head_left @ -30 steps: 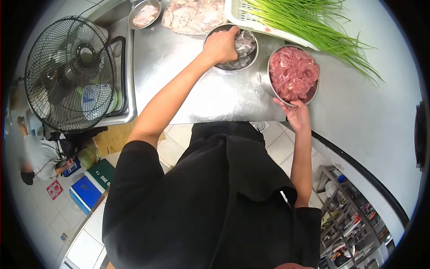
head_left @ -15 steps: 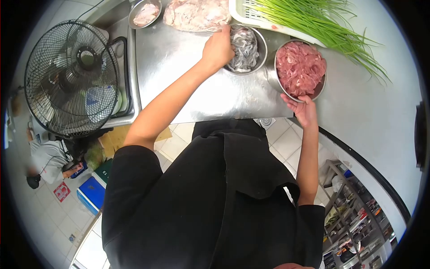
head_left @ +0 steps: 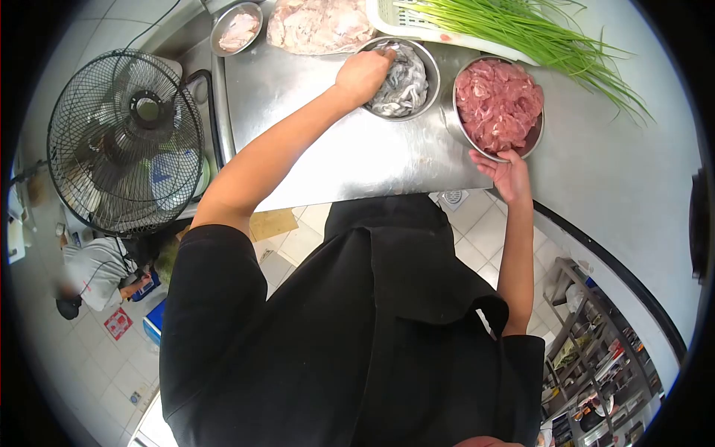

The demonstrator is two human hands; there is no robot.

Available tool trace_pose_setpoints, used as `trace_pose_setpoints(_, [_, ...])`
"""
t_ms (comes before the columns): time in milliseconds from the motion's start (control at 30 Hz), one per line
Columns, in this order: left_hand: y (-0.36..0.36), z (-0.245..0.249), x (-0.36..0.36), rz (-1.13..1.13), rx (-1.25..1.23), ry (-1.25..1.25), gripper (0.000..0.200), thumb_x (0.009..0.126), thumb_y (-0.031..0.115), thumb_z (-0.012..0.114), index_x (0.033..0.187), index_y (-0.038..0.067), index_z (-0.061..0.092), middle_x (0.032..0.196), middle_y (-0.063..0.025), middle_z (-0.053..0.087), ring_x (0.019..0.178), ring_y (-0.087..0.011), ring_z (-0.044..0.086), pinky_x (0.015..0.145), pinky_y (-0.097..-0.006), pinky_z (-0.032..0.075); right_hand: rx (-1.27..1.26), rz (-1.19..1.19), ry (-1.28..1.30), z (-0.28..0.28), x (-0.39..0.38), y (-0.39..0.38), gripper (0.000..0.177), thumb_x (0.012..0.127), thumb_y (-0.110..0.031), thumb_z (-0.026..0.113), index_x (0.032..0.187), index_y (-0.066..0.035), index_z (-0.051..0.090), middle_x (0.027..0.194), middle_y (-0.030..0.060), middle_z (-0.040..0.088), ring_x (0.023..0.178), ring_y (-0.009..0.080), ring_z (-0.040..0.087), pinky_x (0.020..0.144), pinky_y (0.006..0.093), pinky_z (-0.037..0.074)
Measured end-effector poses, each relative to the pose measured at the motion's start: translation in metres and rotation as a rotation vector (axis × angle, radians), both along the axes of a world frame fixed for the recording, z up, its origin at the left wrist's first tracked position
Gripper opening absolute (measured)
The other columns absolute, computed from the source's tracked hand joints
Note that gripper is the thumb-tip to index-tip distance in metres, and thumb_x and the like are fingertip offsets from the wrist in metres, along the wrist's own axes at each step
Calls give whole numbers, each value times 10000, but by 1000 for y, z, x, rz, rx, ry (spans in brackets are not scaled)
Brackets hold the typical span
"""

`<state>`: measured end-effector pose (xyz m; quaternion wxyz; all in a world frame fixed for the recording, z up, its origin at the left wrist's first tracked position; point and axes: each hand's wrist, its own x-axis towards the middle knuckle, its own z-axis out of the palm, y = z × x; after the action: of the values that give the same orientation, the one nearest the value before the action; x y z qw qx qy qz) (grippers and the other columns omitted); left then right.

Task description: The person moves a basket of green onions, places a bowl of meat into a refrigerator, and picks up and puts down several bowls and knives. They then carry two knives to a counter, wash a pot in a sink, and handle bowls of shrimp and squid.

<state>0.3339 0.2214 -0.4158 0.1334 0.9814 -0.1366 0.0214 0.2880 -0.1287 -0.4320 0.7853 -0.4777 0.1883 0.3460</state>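
My left hand (head_left: 363, 77) reaches over the left rim of a metal bowl (head_left: 434, 95). Its fingers curl down against a heap of glossy grey-white strips (head_left: 408, 80) that look like raw seafood; what they grip is hidden. To the right stands a second, deeper metal bowl (head_left: 533, 143), heaped with pieces of raw pink-red meat (head_left: 497, 103). My right hand (head_left: 509, 176) holds this bowl at its near edge, thumb at the rim and fingers stretched along the outside.
Behind the bowls are a bag of pale raw meat (head_left: 320, 26), a white basket (head_left: 458, 46) with long green stalks (head_left: 514, 33), and a small metal bowl (head_left: 237, 30). A fan (head_left: 126, 141) stands at left beside the metal counter (head_left: 298, 160). Another person (head_left: 97, 272) is beyond.
My left hand's fingers have moved from the bowl's rim area down into the grey strips. My right hand stays at the meat bowl. The whole view has shifted slightly.
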Motion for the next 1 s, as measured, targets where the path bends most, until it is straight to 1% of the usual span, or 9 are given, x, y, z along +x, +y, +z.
trace_pose_setpoints(33, [0,-2,1,-1,2,1,237,826,43,413,1031,2,525,786,-184,622,747,-338,624,621,-436,498,76,-8,41,-5,2,-4,552,806,-82,448,1284,80,224,1239,251,412,1053,468,517,887,497,459])
trace_pose_setpoints(167, [-3,5,2,46,34,129,200,748,41,509,931,7,583,779,-180,641,753,-331,638,638,-415,514,78,-4,58,-7,2,-3,552,803,-80,455,1285,74,233,1232,243,418,1053,471,516,891,503,454])
trace_pose_setpoints(233, [-12,29,-5,135,94,235,136,648,36,592,772,22,647,782,-184,652,773,-319,650,665,-392,529,-26,-28,-47,2,-4,7,467,820,-156,390,1178,143,404,1062,306,570,939,343,617,770,358,526])
trace_pose_setpoints(300, [-21,60,-20,186,48,259,113,649,47,602,740,16,661,775,-183,653,776,-315,651,669,-398,529,-62,-18,-50,9,-3,8,456,819,-161,397,1162,139,415,1064,309,568,945,356,610,778,370,513])
trace_pose_setpoints(433, [-26,47,-31,142,19,496,151,653,94,619,767,11,674,803,-189,655,784,-316,651,676,-390,528,-22,-4,60,11,-6,15,434,814,-173,423,1128,125,434,1106,317,545,981,369,589,784,383,480])
trace_pose_setpoints(533, [-21,34,-26,45,42,487,195,696,125,568,810,22,689,842,-178,660,819,-311,647,702,-386,519,-227,203,-219,-1,-2,8,445,809,-183,431,1125,130,434,1118,318,537,993,365,586,792,378,489])
trace_pose_setpoints(600, [-15,35,-23,29,35,524,209,709,132,551,820,26,692,849,-173,661,826,-308,646,710,-388,516,-55,-43,22,-1,-4,11,456,802,-179,428,1123,145,430,1108,314,542,998,361,586,799,374,499])
trace_pose_setpoints(900, [-12,3,-2,-224,70,542,255,700,162,530,822,-5,680,870,-161,661,824,-315,631,703,-407,495,-65,-29,-23,-9,-7,11,480,819,-206,417,1144,147,412,1090,305,551,985,353,593,776,383,517])
trace_pose_setpoints(1000, [-14,33,-14,-114,-29,498,279,775,198,555,992,41,634,898,-163,645,833,-336,607,729,-420,473,-49,-44,-20,-7,-11,9,506,863,-280,418,1159,130,407,1090,306,551,963,346,600,761,384,519])
